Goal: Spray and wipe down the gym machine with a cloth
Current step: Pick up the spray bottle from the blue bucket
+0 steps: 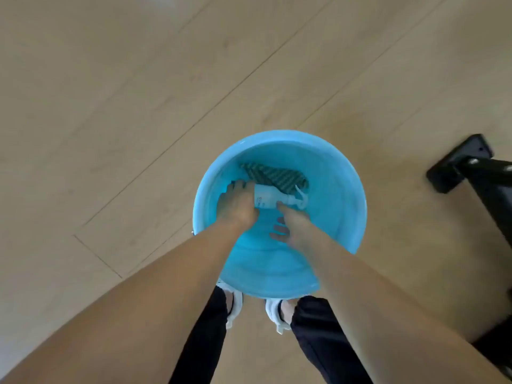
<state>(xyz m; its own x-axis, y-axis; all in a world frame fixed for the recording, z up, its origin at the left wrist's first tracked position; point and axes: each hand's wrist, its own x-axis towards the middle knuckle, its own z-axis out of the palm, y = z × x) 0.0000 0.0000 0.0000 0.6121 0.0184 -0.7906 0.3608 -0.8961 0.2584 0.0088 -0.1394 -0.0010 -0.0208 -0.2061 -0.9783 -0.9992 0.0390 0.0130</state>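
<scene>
A blue bucket stands on the floor in front of my feet. At its bottom lie a white spray bottle on its side and a grey striped cloth just beyond it. My left hand is inside the bucket, with its fingers wrapped round the base end of the bottle. My right hand is also in the bucket, fingers spread and holding nothing; its fingertip reaches close to the bottle's neck. The bottle's trigger head points right.
The black frame foot of the gym machine rests on the floor to the right of the bucket. Light wooden floor lies all around. My white shoes and dark trousers sit just below the bucket.
</scene>
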